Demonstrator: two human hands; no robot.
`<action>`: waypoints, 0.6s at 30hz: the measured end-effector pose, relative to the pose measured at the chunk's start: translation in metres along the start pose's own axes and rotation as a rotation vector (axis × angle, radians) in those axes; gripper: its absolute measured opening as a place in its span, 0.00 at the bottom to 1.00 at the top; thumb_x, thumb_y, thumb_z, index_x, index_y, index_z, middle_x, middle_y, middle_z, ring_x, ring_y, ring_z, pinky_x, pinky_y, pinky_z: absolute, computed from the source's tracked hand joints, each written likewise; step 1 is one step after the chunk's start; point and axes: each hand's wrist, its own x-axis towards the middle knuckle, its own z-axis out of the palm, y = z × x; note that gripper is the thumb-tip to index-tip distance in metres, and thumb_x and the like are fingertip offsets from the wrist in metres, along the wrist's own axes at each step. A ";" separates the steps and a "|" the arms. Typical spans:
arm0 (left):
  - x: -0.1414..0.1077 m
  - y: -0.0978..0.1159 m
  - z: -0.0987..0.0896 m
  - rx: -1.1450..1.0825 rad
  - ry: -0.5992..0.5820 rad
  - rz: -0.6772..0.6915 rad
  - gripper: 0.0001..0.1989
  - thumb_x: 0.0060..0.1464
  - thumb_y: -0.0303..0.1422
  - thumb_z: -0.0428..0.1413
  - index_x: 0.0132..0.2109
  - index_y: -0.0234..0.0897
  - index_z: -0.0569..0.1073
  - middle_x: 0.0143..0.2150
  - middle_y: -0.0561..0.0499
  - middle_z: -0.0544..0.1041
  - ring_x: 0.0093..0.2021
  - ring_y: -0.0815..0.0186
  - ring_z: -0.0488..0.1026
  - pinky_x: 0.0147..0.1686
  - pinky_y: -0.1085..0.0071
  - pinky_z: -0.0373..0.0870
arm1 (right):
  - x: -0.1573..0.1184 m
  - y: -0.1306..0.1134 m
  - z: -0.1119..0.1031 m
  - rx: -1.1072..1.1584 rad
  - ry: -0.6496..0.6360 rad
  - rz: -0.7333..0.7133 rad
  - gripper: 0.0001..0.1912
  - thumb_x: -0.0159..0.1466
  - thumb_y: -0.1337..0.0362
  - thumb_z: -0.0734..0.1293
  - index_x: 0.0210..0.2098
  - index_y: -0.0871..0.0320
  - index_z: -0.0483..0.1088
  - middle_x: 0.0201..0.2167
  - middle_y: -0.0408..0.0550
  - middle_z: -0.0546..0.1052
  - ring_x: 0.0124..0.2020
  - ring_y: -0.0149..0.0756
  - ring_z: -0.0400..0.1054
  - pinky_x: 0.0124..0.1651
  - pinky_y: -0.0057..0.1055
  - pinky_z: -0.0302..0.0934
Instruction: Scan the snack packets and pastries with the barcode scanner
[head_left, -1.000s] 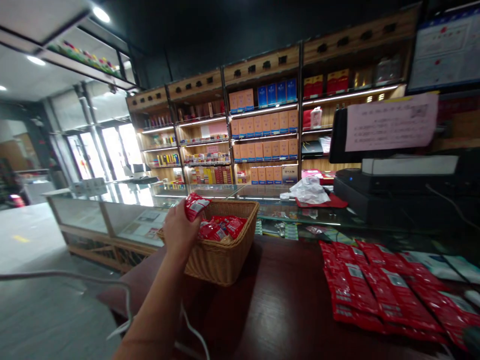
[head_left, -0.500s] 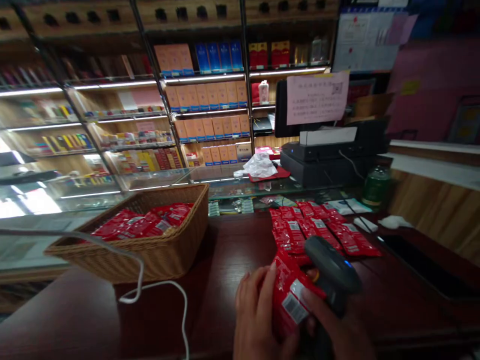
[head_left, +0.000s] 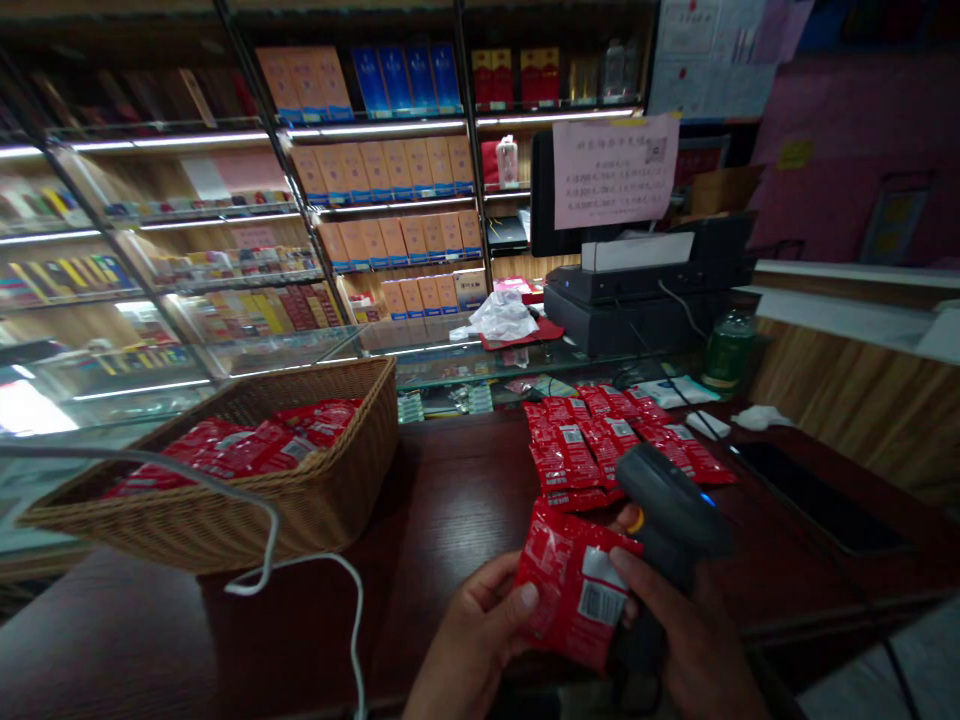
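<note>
A shiny red packet [head_left: 559, 590] with a white label and barcode lies face up between my hands, just above the counter edge. My left hand [head_left: 480, 630] pinches its left side, thumb on top and fingers underneath. In my right hand [head_left: 675, 625] is a dark grey barcode scanner [head_left: 667, 510] with a blue light and a yellow trigger; that thumb also presses the packet's right edge. Beyond them, several similar red packets [head_left: 581, 455] are laid out in rows on the dark wooden counter [head_left: 457, 500].
To the left stands a wicker basket [head_left: 300, 515] with more red packets, a white cable [head_left: 352, 590] curling before it. A phone [head_left: 817, 495] lies at right. Behind are a green jar [head_left: 726, 355], a monitor with a paper sign [head_left: 615, 170], and stocked shelves.
My left hand has shifted its grip, its thumb now on the packet's face. The packet is turned flatter and shows more of its front. The whole view has swung slightly right.
</note>
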 end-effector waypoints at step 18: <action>0.006 0.009 -0.016 0.426 0.215 0.249 0.12 0.46 0.41 0.68 0.34 0.37 0.84 0.28 0.48 0.84 0.29 0.61 0.80 0.30 0.72 0.75 | 0.019 -0.023 -0.009 -0.027 0.048 -0.196 0.17 0.58 0.53 0.77 0.40 0.55 0.73 0.20 0.38 0.71 0.22 0.30 0.61 0.27 0.25 0.58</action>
